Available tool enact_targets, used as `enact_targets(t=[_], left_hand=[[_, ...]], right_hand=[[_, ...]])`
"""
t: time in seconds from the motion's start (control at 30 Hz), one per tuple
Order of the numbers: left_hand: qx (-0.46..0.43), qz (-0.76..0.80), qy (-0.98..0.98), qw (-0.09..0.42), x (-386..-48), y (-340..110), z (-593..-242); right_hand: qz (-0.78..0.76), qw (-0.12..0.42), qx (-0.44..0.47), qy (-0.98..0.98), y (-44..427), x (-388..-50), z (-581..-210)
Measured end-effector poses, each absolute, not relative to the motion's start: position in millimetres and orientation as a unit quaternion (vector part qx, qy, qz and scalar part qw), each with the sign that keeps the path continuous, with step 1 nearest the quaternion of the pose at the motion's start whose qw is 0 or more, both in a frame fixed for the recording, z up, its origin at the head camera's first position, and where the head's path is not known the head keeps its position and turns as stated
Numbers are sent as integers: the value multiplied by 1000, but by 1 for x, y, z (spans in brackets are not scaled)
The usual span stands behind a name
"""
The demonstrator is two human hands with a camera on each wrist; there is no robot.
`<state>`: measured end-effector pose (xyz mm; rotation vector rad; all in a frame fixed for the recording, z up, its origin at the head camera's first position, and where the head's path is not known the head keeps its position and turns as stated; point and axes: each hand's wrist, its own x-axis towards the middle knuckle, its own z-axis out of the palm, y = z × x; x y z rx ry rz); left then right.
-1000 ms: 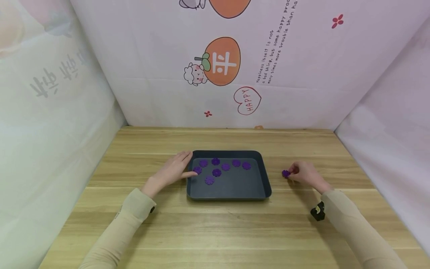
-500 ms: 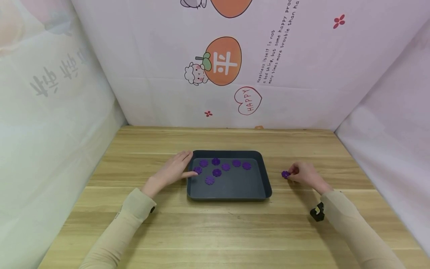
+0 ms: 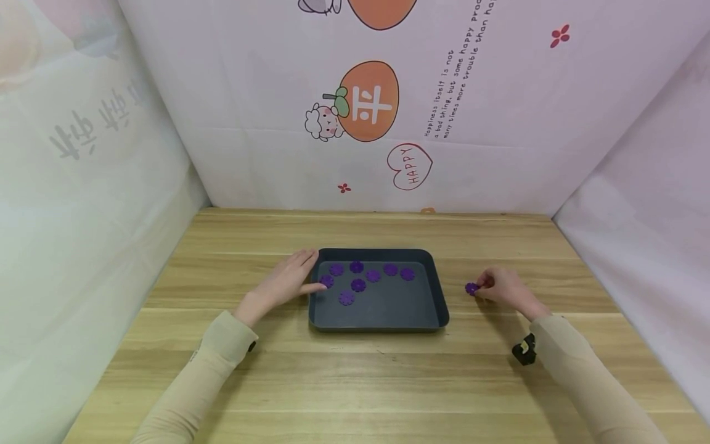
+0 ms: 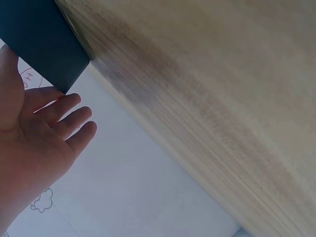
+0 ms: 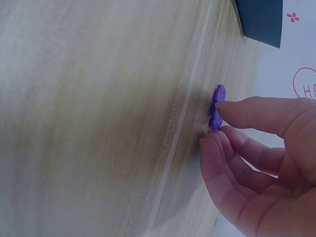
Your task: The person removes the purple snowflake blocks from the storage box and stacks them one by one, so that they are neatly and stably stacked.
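Observation:
A dark grey rectangular tray point(image 3: 383, 314) lies on the table, with several purple snowflake discs point(image 3: 358, 285) scattered over its left and back parts. My left hand point(image 3: 285, 279) rests at the tray's left side, its thumb over the rim and its straight fingers along the back left corner. In the left wrist view, that hand's fingers point(image 4: 74, 121) are spread loosely beside the tray wall point(image 4: 44, 39). To the right of the tray, my right hand point(image 3: 503, 287) pinches one purple snowflake disc point(image 5: 217, 107) between thumb and fingertips, low over the table. The fingers partly hide this disc.
The wooden table point(image 3: 355, 388) is enclosed by a printed cloth backdrop point(image 3: 277, 123) behind and pale cloth at both sides. A black wrist device point(image 3: 524, 349) is fixed under the right sleeve.
The disc in my right hand has shifted very slightly. Both hands, the tray and the discs in it otherwise stay where they were.

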<state>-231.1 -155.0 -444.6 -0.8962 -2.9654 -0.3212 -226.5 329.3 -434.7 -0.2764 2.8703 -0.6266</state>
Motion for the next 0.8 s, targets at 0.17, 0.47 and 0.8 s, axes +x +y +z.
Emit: enact_targets(t=[0.17,0.47,0.8], left_hand=[[-288,-104,-952,15,-231,-155,-444],[-291,-102,-951,22,-231,-155,-446],[-293,-106,-950,24,-230,-155,-445]], right_hand=[[-210,95,-95,968,331,-226,-434],[-211,93,-102,968,335,-228,-436],[-205,81,-104,970,328,-227,-424]])
